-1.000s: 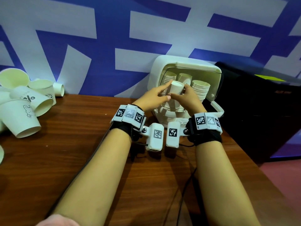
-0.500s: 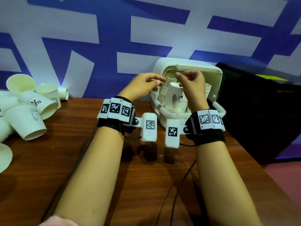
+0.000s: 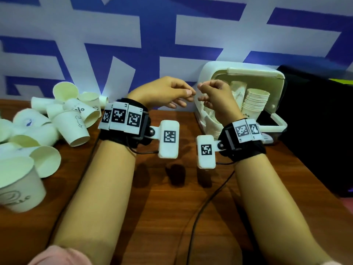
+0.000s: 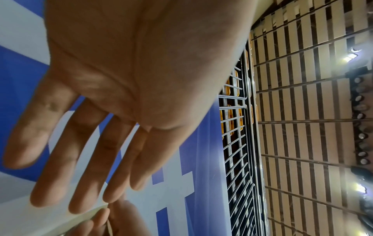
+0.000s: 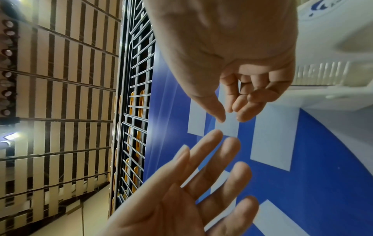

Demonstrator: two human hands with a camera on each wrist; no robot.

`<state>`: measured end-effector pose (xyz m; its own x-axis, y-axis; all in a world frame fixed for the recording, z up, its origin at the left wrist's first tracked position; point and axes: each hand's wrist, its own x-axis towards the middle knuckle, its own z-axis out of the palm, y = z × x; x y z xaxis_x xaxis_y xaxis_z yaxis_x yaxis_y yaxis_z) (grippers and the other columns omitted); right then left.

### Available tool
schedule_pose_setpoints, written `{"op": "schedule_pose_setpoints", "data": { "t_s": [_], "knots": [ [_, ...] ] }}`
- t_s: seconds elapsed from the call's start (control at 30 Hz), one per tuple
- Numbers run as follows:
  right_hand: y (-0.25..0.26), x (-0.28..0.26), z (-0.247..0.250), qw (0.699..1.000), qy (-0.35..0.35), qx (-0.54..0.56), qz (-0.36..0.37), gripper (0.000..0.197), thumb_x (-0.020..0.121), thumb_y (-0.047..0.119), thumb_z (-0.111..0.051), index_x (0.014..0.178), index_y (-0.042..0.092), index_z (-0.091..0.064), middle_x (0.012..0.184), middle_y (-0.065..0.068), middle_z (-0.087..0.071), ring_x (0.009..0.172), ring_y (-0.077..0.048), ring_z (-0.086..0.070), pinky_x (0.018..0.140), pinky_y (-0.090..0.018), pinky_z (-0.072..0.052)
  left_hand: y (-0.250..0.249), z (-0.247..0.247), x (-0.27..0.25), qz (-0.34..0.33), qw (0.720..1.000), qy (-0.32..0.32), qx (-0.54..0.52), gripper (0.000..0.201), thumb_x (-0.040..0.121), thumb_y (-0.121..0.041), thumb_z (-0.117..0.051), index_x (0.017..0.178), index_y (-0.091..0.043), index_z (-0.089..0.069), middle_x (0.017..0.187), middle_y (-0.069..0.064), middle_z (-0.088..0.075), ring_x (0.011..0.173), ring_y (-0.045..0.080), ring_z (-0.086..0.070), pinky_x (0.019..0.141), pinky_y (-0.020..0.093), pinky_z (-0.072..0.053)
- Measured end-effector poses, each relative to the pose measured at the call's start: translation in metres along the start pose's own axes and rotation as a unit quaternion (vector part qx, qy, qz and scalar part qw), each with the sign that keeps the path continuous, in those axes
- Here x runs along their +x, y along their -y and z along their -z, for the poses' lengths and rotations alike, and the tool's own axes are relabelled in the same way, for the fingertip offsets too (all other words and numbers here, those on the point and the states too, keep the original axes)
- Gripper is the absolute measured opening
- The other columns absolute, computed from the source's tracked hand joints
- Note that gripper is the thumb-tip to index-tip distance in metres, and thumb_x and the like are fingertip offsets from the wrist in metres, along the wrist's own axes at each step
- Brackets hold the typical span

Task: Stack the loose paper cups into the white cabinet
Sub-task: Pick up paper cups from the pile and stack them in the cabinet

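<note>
— Look, what are the hands doing?

— Both are up in the air in the middle of the frame, and both are empty. The left hand has its fingers long and loose. The right hand has its fingers bent a little, but nothing is in them.

— Didn't the right hand have a cup a moment ago?

— Yes. Half a second ago it was putting one cup into the white cabinet. Now the cup is let go and the hand has pulled back out. The left hand has moved away too.

— So where is that cup now?

— Inside the cabinet, at the right of the frame. I see a stack of cups standing in there and more paper behind the right hand. I can't tell which one is the new one.

— Is the job done?

— No. A big pile of loose paper cups lies on the tabletop at the left of the frame, well apart from the cabinet. I think the hands go there next for another one.
</note>
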<state>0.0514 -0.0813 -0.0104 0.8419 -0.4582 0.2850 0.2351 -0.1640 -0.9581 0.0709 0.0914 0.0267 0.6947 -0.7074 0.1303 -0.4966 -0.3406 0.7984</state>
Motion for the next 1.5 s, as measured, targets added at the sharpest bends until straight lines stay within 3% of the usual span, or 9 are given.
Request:
{"op": "schedule_pose_setpoints", "data": {
  "t_s": [0.13, 0.27, 0.5, 0.7, 0.97, 1.07, 1.2, 1.37, 1.5],
  "knots": [
    [0.0, -0.009, -0.019, 0.999, 0.045, 0.003, -0.02, 0.007, 0.094, 0.014, -0.06, 0.093, 0.01, -0.055, 0.072, -0.001, -0.053, 0.05, -0.005, -0.058, 0.039, -0.013, -0.033, 0.001, 0.016, -0.029, 0.028, 0.999, -0.009, 0.023, 0.024, 0.099, -0.028, -0.049, 0.117, -0.023, -0.063, 0.107, -0.006, -0.07, 0.099, 0.011, -0.067, 0.088, 0.029, -0.052],
    [0.006, -0.028, -0.044, 0.994, 0.095, -0.019, -0.042, 0.017, 0.094, 0.019, -0.061, 0.106, 0.007, -0.056, 0.082, -0.001, -0.059, 0.057, -0.006, -0.063, 0.05, -0.017, -0.04, 0.0, 0.032, -0.063, 0.05, 0.997, -0.022, 0.047, 0.026, 0.098, -0.031, -0.049, 0.119, -0.022, -0.062, 0.109, -0.006, -0.07, 0.098, 0.009, -0.067, 0.084, 0.024, -0.051],
    [0.022, -0.072, -0.11, 0.97, 0.237, -0.025, -0.056, 0.01, 0.096, 0.019, -0.057, 0.087, 0.016, -0.055, 0.088, 0.0, -0.065, 0.067, -0.01, -0.068, 0.056, -0.022, -0.035, 0.007, 0.063, -0.13, 0.074, 0.99, -0.072, 0.097, 0.026, 0.098, -0.03, -0.05, 0.119, -0.024, -0.062, 0.11, -0.008, -0.068, 0.098, 0.006, -0.066, 0.09, 0.027, -0.052],
    [0.033, -0.1, -0.169, 0.935, 0.346, -0.024, -0.07, 0.01, 0.1, 0.016, -0.05, 0.099, 0.009, -0.056, 0.091, -0.006, -0.063, 0.07, -0.014, -0.062, 0.049, -0.016, -0.04, 0.025, 0.086, -0.182, 0.097, 0.978, -0.15, 0.11, 0.023, 0.096, -0.032, -0.054, 0.115, -0.026, -0.065, 0.108, -0.01, -0.068, 0.101, 0.006, -0.064, 0.095, 0.033, -0.05],
    [0.014, -0.125, -0.213, 0.884, 0.452, -0.102, -0.068, 0.022, 0.093, 0.014, -0.062, 0.114, 0.009, -0.056, 0.099, -0.005, -0.063, 0.084, -0.015, -0.064, 0.061, -0.019, -0.046, 0.057, 0.109, -0.244, 0.181, 0.951, -0.205, 0.146, 0.03, 0.094, -0.035, -0.055, 0.123, -0.029, -0.061, 0.121, -0.01, -0.061, 0.111, 0.008, -0.055, 0.095, 0.03, -0.043],
    [0.01, -0.135, -0.221, 0.865, 0.485, -0.117, -0.058, 0.04, 0.091, 0.014, -0.066, 0.127, 0.006, -0.051, 0.109, -0.009, -0.061, 0.094, -0.019, -0.06, 0.078, -0.027, -0.05, 0.068, 0.112, -0.257, 0.205, 0.941, -0.217, 0.162, 0.038, 0.091, -0.039, -0.058, 0.127, -0.026, -0.058, 0.126, -0.006, -0.059, 0.114, 0.011, -0.054, 0.103, 0.035, -0.043],
    [0.004, -0.143, -0.231, 0.834, 0.527, -0.158, -0.045, 0.053, 0.086, 0.018, -0.071, 0.132, 0.008, -0.047, 0.128, -0.011, -0.056, 0.11, -0.022, -0.061, 0.091, -0.035, -0.051, 0.074, 0.112, -0.268, 0.249, 0.933, -0.172, 0.197, 0.063, 0.081, -0.052, -0.062, 0.136, -0.027, -0.046, 0.139, -0.004, -0.049, 0.122, 0.013, -0.046, 0.103, 0.035, -0.039],
    [-0.004, -0.151, -0.239, 0.806, 0.566, -0.16, -0.067, 0.064, 0.079, 0.022, -0.079, 0.131, 0.006, -0.045, 0.108, -0.004, -0.052, 0.063, -0.001, -0.057, 0.057, -0.018, -0.045, 0.08, 0.11, -0.274, 0.313, 0.904, -0.077, 0.281, 0.105, 0.056, -0.068, -0.065, 0.147, -0.032, -0.026, 0.152, -0.001, -0.031, 0.136, 0.022, -0.034, 0.11, 0.045, -0.034],
    [-0.004, -0.157, -0.237, 0.792, 0.58, -0.18, -0.066, 0.041, 0.084, 0.015, -0.074, 0.117, 0.011, -0.05, 0.109, -0.005, -0.054, 0.089, -0.016, -0.053, 0.075, -0.028, -0.046, 0.092, 0.105, -0.267, 0.331, 0.891, -0.052, 0.307, 0.107, 0.063, -0.057, -0.078, 0.149, -0.03, -0.021, 0.153, 0.001, -0.03, 0.138, 0.023, -0.031, 0.112, 0.043, -0.031]
  ]
}}
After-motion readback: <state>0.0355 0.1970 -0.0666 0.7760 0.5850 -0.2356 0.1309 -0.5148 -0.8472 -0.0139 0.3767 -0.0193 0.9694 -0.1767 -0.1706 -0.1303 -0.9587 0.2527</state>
